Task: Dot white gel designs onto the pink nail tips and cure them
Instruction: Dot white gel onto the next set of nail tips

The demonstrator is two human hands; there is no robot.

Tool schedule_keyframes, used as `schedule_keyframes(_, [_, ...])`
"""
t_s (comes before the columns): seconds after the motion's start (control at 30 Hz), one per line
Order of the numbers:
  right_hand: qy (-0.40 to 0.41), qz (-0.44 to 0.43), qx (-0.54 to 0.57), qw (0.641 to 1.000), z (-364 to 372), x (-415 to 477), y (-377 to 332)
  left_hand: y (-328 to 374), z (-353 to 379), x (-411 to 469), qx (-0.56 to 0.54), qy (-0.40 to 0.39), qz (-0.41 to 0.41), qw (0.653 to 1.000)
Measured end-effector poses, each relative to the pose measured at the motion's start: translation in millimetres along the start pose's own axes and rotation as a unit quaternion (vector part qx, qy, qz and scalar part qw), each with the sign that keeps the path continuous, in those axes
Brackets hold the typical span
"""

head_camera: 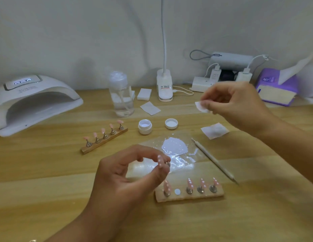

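Closest to me sits the wooden holder strip (pixel 217 194). Four pink nail tips stand on it on metal pegs, each speckled with white dots, and one round magnet spot (pixel 177 191) is bare. Just above it my left hand (pixel 127 172) pinches the fifth nail tip (pixel 159 161) between thumb and forefinger, peg and all: pink, dotted white down its length. Behind that, a puddle of white gel (pixel 175 146) gleams on the clear palette sheet (pixel 185 163), and the dotting tool (pixel 215 160) lies slanted along its right edge. Further back are the open gel jar (pixel 145 126) and its lid (pixel 171 123), with a second holder (pixel 104 142) carrying five plain pink tips to the left. My right hand (pixel 234 105) hovers high, fingers pinched on a small white wipe (pixel 202 106). The curing lamp (pixel 33 102) waits far left, display lit.
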State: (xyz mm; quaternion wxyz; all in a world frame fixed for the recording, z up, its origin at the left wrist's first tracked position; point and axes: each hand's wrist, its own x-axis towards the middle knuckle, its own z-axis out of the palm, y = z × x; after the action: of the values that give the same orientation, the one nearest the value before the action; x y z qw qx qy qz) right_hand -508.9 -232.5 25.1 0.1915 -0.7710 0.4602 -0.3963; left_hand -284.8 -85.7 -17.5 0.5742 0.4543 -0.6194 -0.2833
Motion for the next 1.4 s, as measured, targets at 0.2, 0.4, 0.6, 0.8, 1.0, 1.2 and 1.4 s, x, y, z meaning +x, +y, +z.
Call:
schedule_keyframes(0.2, [-0.027,-0.121,0.082,0.989,25,-56,-71,7,4,2,-0.069,-0.042,0.015,0.997])
schedule_keyframes(0.4, [-0.110,-0.124,0.203,0.965,28,-68,-72,8,2,1,-0.100,-0.024,0.029,0.994])
schedule_keyframes(0.6, [-0.270,0.009,0.401,0.875,21,-60,-58,7,0,0,-0.109,-0.049,0.054,0.991])
schedule_keyframes(0.8, [-0.280,0.029,0.404,0.870,26,-59,-56,7,-1,-1,-0.130,-0.093,0.059,0.985])
schedule_keyframes(1.0, [-0.254,0.000,0.365,0.896,26,-59,-57,2,-2,-1,-0.113,-0.079,0.042,0.990])
schedule_keyframes(1.2, [-0.183,-0.071,0.307,0.931,30,-65,-64,-5,-3,2,-0.080,-0.039,0.050,0.995])
schedule_keyframes(1.4, [-0.118,-0.078,0.278,0.950,28,-67,-69,-8,-3,1,-0.038,-0.018,0.051,0.998])
